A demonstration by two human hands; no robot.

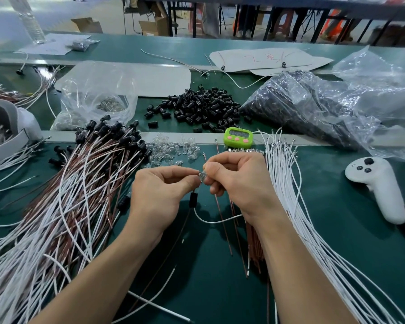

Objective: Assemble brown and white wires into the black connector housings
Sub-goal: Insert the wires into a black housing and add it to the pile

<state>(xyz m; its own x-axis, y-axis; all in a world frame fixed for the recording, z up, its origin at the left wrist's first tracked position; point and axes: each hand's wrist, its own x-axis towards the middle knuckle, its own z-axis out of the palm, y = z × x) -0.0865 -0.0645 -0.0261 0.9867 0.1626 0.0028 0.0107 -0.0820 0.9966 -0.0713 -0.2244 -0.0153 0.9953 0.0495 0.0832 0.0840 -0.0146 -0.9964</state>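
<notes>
- Head view: my left hand (164, 190) and right hand (239, 181) meet at the centre of the frame, fingertips together. As far as I can tell, the left pinches the top ends of the wires and the right pinches a small clear bulb (202, 177) against them.
- Just below the left fingers, one black housing (193, 200) hangs threaded on one brown wire (185, 226) and one white wire (216, 220). The housing is not yet slid up over the bulb, so I judge this unit mid-assembly.
- Done: a big pile of finished assemblies (80, 183) fills the left of the frame, black caps toward the top; too many to count.
- Left to do:
  - a fan of loose white wires (290, 195) at right
  - a bundle of loose brown wires (255, 249) under my right wrist
  - a heap of loose housings (201, 106) at upper centre
  - a full bag of housings (302, 106) to the right of that heap
  - a scatter of clear bulbs (171, 150) above my hands
- All of that stock is beyond counting, so I judge plenty of work remains.
- One green timer (238, 137) sits above my hands, and one white controller (379, 185) lies at right on the tabletop (337, 253).
</notes>
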